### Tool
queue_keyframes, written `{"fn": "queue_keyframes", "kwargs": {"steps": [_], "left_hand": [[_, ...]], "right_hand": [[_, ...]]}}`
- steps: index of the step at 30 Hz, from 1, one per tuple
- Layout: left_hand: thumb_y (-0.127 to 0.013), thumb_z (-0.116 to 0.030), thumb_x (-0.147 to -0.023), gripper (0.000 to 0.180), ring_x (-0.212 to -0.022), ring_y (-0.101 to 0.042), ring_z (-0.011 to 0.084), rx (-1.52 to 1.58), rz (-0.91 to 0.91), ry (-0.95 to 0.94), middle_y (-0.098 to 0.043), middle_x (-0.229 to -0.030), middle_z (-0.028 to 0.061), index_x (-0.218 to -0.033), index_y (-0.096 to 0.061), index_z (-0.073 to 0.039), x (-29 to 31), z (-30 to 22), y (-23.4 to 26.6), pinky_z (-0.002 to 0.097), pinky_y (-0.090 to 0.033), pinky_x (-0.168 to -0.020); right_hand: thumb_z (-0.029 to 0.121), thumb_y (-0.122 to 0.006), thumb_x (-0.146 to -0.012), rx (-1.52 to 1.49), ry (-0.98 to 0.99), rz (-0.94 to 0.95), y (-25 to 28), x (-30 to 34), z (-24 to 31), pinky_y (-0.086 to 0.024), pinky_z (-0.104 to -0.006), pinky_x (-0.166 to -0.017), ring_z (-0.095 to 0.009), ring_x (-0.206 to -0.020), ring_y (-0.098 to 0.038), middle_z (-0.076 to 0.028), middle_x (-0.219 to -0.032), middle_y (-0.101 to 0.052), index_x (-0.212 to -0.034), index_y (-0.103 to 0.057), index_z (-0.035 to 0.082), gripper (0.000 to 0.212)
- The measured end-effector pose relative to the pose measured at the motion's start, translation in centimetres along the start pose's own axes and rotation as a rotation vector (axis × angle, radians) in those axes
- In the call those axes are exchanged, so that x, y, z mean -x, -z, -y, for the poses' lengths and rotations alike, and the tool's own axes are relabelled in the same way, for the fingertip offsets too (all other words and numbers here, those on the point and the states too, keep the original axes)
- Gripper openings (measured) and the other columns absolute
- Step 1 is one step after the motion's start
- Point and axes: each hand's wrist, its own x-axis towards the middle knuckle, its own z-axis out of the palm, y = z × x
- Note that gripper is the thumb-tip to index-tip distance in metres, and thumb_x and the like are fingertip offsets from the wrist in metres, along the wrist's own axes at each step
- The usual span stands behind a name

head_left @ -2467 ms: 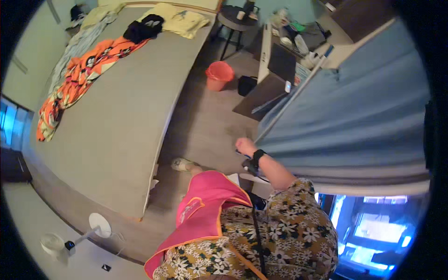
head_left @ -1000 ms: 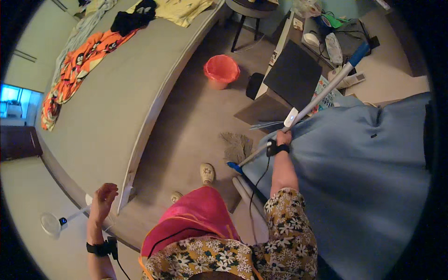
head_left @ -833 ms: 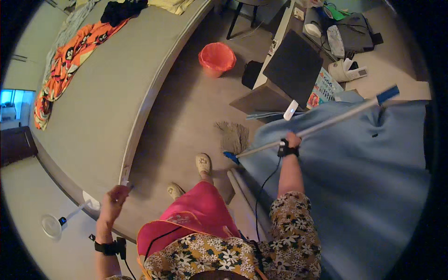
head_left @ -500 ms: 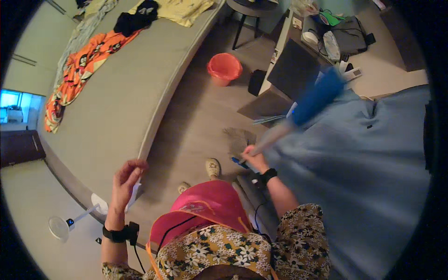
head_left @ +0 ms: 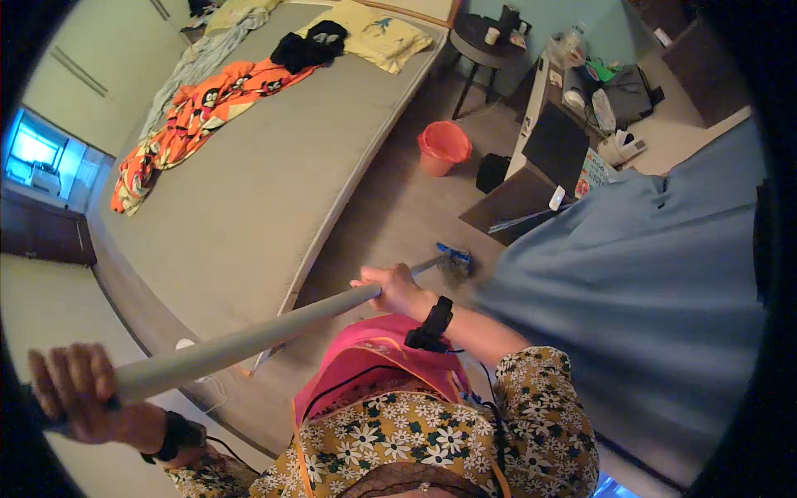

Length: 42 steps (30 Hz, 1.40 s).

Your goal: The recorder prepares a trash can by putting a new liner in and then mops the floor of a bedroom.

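A broom's long grey handle (head_left: 241, 342) slants across in front of me, from the lower left to the floor ahead. My left hand (head_left: 87, 394) is wrapped round its upper end, slightly blurred. Farther down, my right hand (head_left: 394, 289) grips the handle, with the thumb side pointing left. Past the right hand, the broom's blue head (head_left: 454, 255) with dark bristles is down at the floor, between the bed and the blue curtain.
A bare grey mattress (head_left: 274, 191) with an orange cloth (head_left: 195, 116) fills the left. Ahead stand a red bucket (head_left: 444, 149), a round black stool (head_left: 486, 41) and an open-topped desk-like unit (head_left: 531, 187). A blue curtain (head_left: 647, 266) hangs at the right.
My left hand, earlier off the broom, now holds the handle's end. The handle has swung from upper right to lower left. My view has shifted, and the broom head appears farther right.
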Motion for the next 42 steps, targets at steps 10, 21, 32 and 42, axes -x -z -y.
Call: {"fn": "queue_keyframes", "kwargs": {"steps": [10, 21, 32, 42], "left_hand": [[-0.047, -0.022, -0.082, 0.026, -0.059, -0.058, 0.0206, -0.025, 0.125, 0.162, -0.059, -0.058, 0.0111, -0.066, -0.056, -0.003, 5.7, -7.1, 3.2, 0.04, -0.046, -0.073], [-0.053, -0.015, -0.072, 0.013, -0.1, -0.051, 0.0341, -0.352, -0.688, 1.006, -0.059, -0.091, 0.0179, -0.065, -0.056, -0.004, 13.2, 16.4, 1.5, 0.0452, -0.033, -0.093], [-0.04, -0.023, -0.084, 0.041, -0.033, -0.036, 0.0154, -0.05, -1.41, 0.51, -0.037, -0.033, 0.0027, -0.045, -0.033, -0.012, 17.9, 17.3, 0.6, 0.041, -0.037, -0.08], [-0.047, -0.023, -0.082, 0.03, -0.035, -0.039, 0.013, -0.512, -1.527, 0.408, -0.035, -0.036, -0.0009, -0.057, -0.037, -0.011, 35.2, -3.1, -9.1, 0.0385, -0.041, -0.064]], "right_hand": [[0.02, -0.061, -0.073, 0.037, 0.343, -0.022, -2.8, -9.3, 2.3, -0.035, -0.0402, -0.043, -0.03, -0.047, -0.049, -0.009, -0.049, -0.047, -0.058, -0.041, 0.009, 0.027], [0.014, -0.062, -0.063, 0.355, 0.07, 0.537, -12.8, -14.4, -20.4, -0.037, -0.0411, -0.081, -0.027, -0.094, -0.049, -0.009, -0.085, -0.056, -0.076, -0.057, 0.012, 0.014], [0.019, -0.059, -0.07, 0.652, 0.011, 1.088, -15.8, -15.8, -19.7, -0.038, -0.0446, -0.087, -0.025, -0.103, -0.047, -0.007, -0.103, -0.055, -0.094, -0.062, 0.022, 0.024], [0.015, -0.056, -0.066, 0.369, 0.337, 1.33, -29.8, 3.7, -4.0, -0.039, -0.057, -0.072, -0.033, -0.078, -0.058, -0.015, -0.079, -0.062, -0.075, -0.064, 0.01, 0.013]]}}
